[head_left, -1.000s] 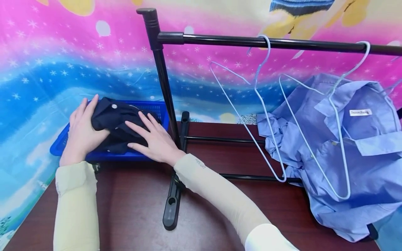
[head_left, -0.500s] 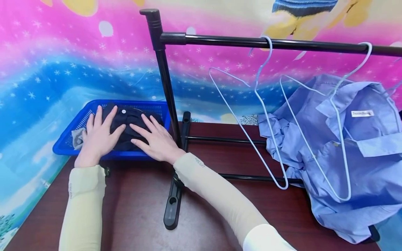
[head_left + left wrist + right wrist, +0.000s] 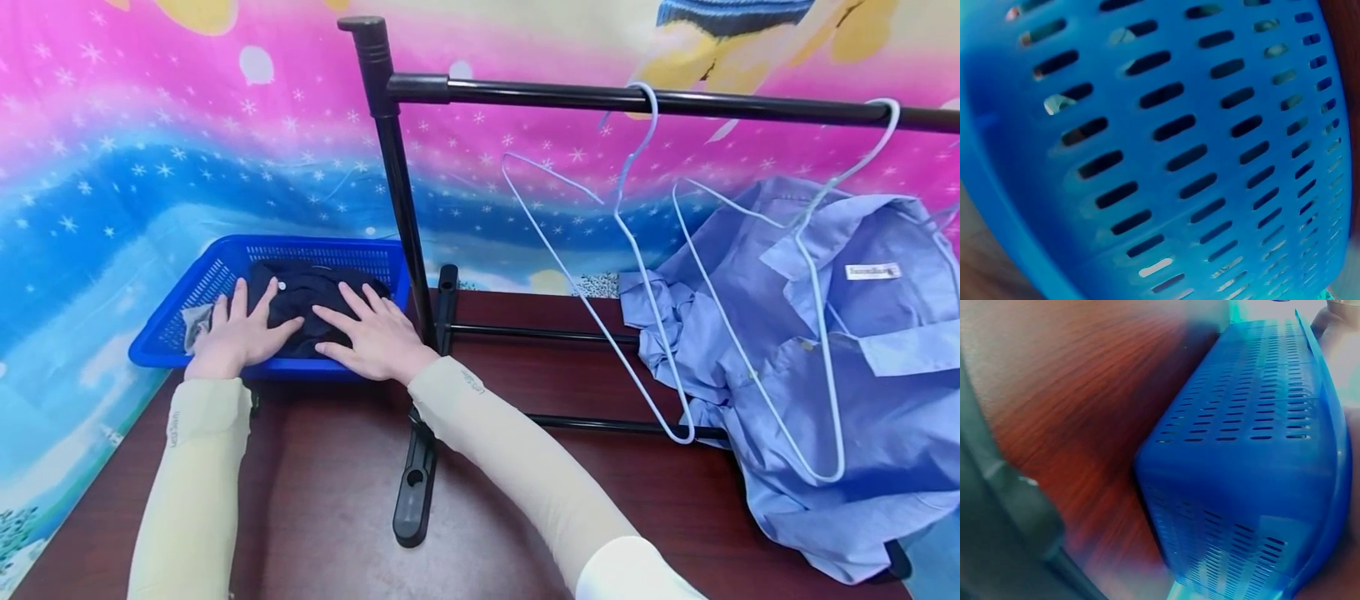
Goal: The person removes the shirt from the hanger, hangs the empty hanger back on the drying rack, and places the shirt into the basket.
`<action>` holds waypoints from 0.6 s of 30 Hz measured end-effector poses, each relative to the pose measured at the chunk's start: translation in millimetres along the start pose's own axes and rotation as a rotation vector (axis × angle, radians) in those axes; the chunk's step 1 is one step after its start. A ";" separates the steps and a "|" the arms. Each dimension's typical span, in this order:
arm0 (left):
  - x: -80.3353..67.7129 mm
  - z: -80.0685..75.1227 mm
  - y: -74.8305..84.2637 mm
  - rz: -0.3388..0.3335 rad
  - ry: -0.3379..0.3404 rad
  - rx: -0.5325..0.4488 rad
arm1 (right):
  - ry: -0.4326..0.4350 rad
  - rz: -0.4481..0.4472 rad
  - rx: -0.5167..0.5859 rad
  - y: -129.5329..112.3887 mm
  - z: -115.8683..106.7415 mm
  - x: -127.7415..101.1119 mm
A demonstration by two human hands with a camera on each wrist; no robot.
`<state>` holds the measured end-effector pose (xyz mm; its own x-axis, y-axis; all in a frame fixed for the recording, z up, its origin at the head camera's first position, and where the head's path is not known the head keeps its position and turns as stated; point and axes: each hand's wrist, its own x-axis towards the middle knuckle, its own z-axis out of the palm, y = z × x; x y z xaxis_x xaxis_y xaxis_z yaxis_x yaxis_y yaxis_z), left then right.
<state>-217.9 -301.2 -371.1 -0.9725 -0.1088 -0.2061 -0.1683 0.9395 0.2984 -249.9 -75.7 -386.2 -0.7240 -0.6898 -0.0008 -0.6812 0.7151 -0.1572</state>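
In the head view, a dark navy garment (image 3: 318, 292) with a white button lies bunched in a blue plastic basket (image 3: 161, 337). My left hand (image 3: 243, 335) presses on the garment's left part, fingers spread and pointing away. My right hand (image 3: 378, 335) rests on its right part, also with spread fingers. A small grey cloth (image 3: 197, 325) shows at the basket's left end, beside my left hand. Slotted basket wall (image 3: 1210, 162) fills the left wrist view. The right wrist view shows the basket's outer side (image 3: 1229, 469) from low down, with only a bit of hand at the right edge.
A black clothes rack (image 3: 397, 167) stands right of the basket, its foot (image 3: 412, 500) on the dark red-brown table (image 3: 322, 492). Two pale blue wire hangers (image 3: 633, 233) hang from its bar. A light blue shirt (image 3: 885, 433) lies at the right. A patterned cloth (image 3: 90, 208) covers the back.
My left hand has moved right and down onto the navy garment, uncovering the grey cloth and basket's left end. The garment now sits lower in the basket. My right hand has barely moved.
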 end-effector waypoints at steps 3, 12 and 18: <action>0.2 -2.8 -0.4 -0.005 -0.039 -0.005 | -0.037 0.007 -0.010 -0.7 -2.2 1.1; 1.9 -4.1 -1.8 0.077 0.147 -0.079 | 0.045 0.004 0.059 3.2 -4.4 -2.6; -8.5 -12.5 2.7 0.086 0.263 -0.118 | 0.100 -0.027 0.151 4.5 -7.2 -8.2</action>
<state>-212.0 -301.8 -356.9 -0.9898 -0.1252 0.0686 -0.0859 0.9061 0.4141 -247.9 -66.0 -379.8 -0.7179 -0.6885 0.1026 -0.6819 0.6658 -0.3028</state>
